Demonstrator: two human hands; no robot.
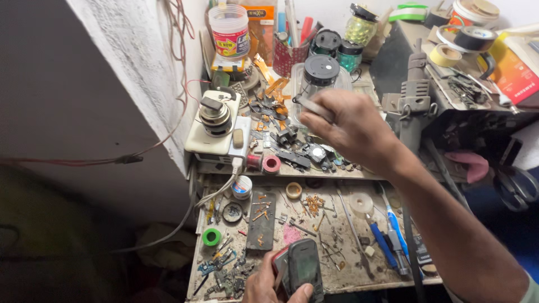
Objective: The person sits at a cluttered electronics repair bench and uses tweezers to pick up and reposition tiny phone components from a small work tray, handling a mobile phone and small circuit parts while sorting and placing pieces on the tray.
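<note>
My left hand [268, 286] grips a small dark mobile phone [303, 268] with a red edge, held at the front edge of the cluttered workbench [342, 280]. My right hand [351, 130] is raised over the raised shelf at the back, fingers pinched on a thin grey metal tool [313, 106] that looks like tweezers. Its tip points left toward a pile of small dark phone parts [281, 132]. A clear jar with a black lid [321, 72] stands just behind that hand.
A cream device with a metal knob [215, 120] sits at the shelf's left. Tape rolls [271, 163], a green roll [211, 236], a dark strip [263, 220], blue-handled tools [387, 241], screws and scraps litter the bench. Jars, cups, tape stand behind; a white wall [135, 62] rises left.
</note>
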